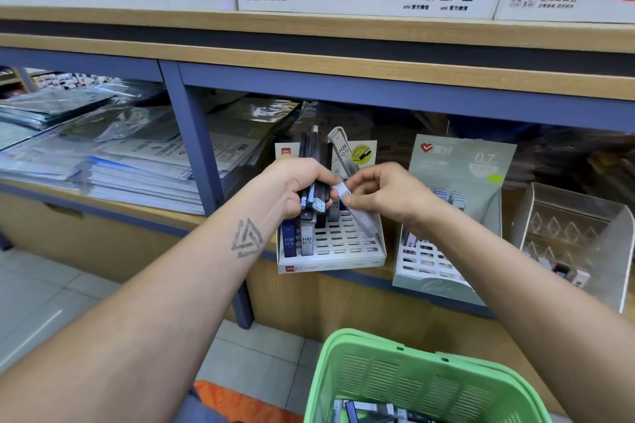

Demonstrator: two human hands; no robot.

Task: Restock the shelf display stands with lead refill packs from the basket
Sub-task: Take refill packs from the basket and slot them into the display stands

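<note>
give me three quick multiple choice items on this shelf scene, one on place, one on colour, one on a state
1. Where is the basket?
A. on the top shelf
B. below the hands, near the floor
C. inside the clear stand

2. What colour is the basket?
A. green
B. red
C. black

3. What is the left hand doing?
A. hanging empty
B. pressing flat on the shelf
C. gripping a bunch of lead packs

Key: B, it sits at the bottom of the view; A, its slotted wall is green; C, the fingers curl round several packs above the white stand.
</note>
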